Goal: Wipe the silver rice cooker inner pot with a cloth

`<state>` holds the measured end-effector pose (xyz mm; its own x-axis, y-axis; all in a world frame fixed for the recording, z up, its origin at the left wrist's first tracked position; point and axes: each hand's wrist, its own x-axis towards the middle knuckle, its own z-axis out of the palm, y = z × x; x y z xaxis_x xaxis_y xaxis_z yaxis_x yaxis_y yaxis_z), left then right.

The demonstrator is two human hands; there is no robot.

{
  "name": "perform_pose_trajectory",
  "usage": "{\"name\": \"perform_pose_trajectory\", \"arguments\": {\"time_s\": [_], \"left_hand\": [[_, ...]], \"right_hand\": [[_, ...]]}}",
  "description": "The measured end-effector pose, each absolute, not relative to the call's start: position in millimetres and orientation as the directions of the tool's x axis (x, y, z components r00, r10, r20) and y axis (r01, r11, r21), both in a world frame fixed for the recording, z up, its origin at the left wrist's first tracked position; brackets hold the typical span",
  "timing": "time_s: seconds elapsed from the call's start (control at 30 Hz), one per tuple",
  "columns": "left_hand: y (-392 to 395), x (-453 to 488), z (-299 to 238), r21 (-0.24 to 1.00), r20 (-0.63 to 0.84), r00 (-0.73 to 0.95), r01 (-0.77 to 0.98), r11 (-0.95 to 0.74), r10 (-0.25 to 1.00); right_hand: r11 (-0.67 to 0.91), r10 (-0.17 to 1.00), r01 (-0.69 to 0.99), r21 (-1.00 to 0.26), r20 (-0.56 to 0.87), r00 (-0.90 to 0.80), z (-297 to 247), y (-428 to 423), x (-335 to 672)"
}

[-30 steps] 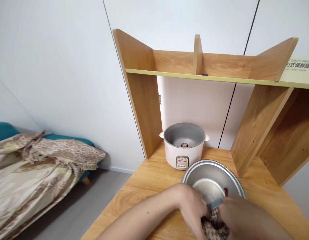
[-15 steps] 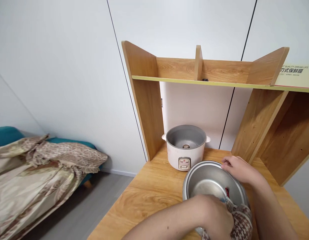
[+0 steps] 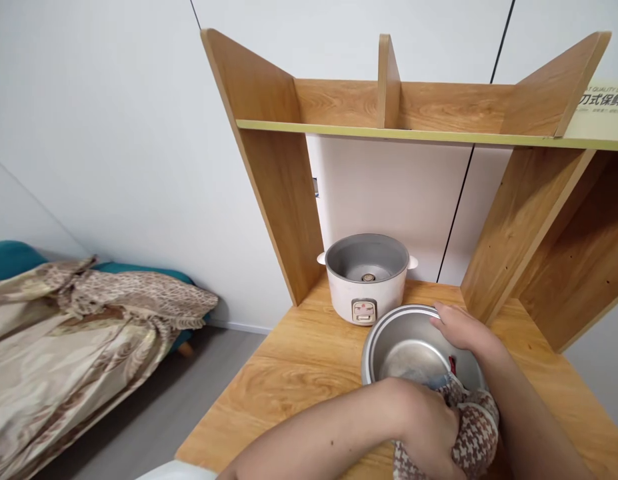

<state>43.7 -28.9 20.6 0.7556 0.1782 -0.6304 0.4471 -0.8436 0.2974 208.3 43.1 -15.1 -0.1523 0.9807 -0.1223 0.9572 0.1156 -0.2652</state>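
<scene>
Hands on a metal inner pot [image 3: 396,343]
Left hand [image 3: 431,433] clutches a houndstooth cloth [image 3: 476,433]; right hand [image 3: 461,328] grips the pot's far rim.

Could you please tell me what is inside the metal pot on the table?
Mostly bare metal shows inside the metal pot. The left hand holds a houndstooth cloth over the near rim, with its edge dipping in, so the inside beneath them is hidden.

The left hand [image 3: 429,427] presses a brown houndstooth cloth [image 3: 469,437] into the round steel bowl [image 3: 389,340]; the right hand [image 3: 461,328] grips its rim at two o'clock.
</scene>
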Motion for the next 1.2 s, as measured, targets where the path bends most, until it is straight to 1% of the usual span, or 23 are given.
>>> {"name": "perform_pose_trajectory", "arguments": {"time_s": [0.23,0.53,0.73,0.97,1.1,1.2], "left_hand": [[-28,43,13,0.303,-0.612,0.768,0.449,-0.841,0.19],[-28,43,17,0.325,-0.613,0.785,0.357,-0.876,0.092],[-31,40,22,0.298,-0.569,0.808,0.377,-0.877,0.154],[-28,40,14,0.317,-0.536,0.823,0.401,-0.86,0.186],[-30,39,20,0.317,-0.561,0.803,0.434,-0.843,0.202],[-30,40,23,0.309,-0.607,0.774,0.436,-0.845,0.177]], "right_hand": [[0.096,0.985,0.968,-0.232,-0.12,-0.127,-9,37,202],[0.076,0.985,0.975,-0.21,-0.136,-0.106,-15,41,202],[0.075,0.984,0.975,-0.211,-0.141,-0.107,-17,42,204],[0.075,0.984,0.971,-0.228,-0.138,-0.108,-16,41,203],[0.075,0.985,0.969,-0.234,-0.134,-0.109,-17,42,204],[0.08,0.985,0.969,-0.235,-0.128,-0.112,-18,42,204]]}}
